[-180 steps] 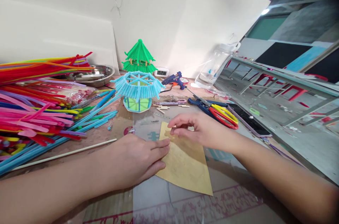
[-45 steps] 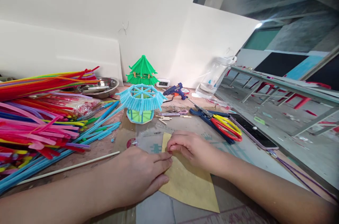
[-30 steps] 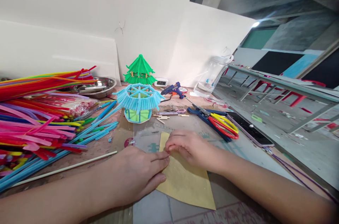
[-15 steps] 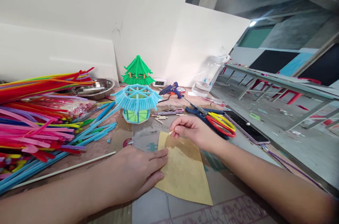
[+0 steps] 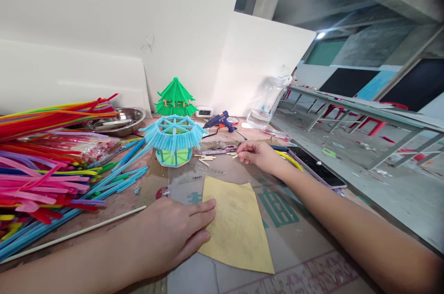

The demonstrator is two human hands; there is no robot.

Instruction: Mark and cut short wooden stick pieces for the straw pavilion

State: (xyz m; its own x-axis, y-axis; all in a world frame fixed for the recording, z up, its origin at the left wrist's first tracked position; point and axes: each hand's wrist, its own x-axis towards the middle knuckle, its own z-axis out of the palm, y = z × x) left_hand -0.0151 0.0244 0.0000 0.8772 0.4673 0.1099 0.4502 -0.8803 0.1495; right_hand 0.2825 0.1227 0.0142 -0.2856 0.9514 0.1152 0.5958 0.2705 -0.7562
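while the left hand point(image 5: 173, 234) lies flat and open near the table's point(image 5: 294, 250) front edge, pressing the left side of the tan sheet point(image 5: 239, 224) and gripping nothing, the step looks like hold-and-fetch — the sheet is rectangular, matte, faintly mottled, lying flat. farther back the right hand point(image 5: 258, 155) curls beside the short wooden sticks point(image 5: 207, 159); whether it pinches one i cannot tell. lifting one calls for a fine fingertip pinch.

I see table point(image 5: 301, 243) carrying pipe cleaners point(image 5: 45, 169), yellow sheet point(image 5: 237, 227), skewer point(image 5: 76, 234), stick offcuts point(image 5: 207, 159), glue gun point(image 5: 219, 121), phone point(image 5: 317, 169).
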